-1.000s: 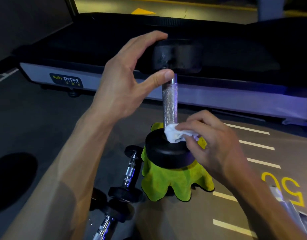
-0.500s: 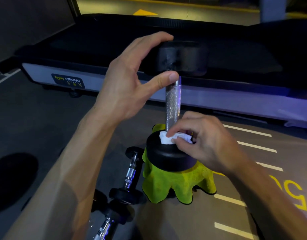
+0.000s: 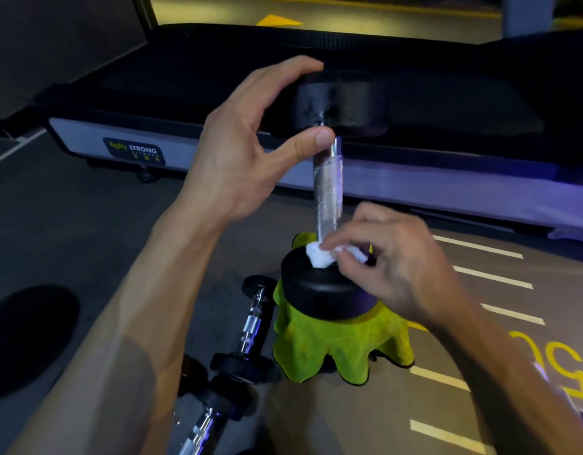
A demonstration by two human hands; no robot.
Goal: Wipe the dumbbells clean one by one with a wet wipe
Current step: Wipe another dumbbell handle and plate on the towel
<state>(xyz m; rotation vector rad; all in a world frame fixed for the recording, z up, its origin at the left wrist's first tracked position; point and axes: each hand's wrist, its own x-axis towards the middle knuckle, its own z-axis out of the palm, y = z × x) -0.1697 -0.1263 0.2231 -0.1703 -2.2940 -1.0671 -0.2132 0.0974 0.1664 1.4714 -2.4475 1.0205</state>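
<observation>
A dumbbell (image 3: 328, 195) with a knurled chrome handle stands upright, its lower black head (image 3: 319, 293) resting on a yellow-green cloth (image 3: 333, 349). My left hand (image 3: 250, 152) grips the upper black head, fingers over its top and thumb under it by the handle. My right hand (image 3: 395, 261) pinches a crumpled white wet wipe (image 3: 319, 256) and presses it on the top face of the lower head, at the foot of the handle.
Two smaller dumbbells lie on the floor at lower left, one (image 3: 250, 326) beside the cloth, the other (image 3: 204, 421) nearer me. A treadmill (image 3: 218, 152) spans the back. Yellow and white markings (image 3: 494, 277) cover the floor on the right.
My right hand has slid the wipe from the base of the handle down onto the lower head and shifted slightly right. My left hand kept its hold on the upper head.
</observation>
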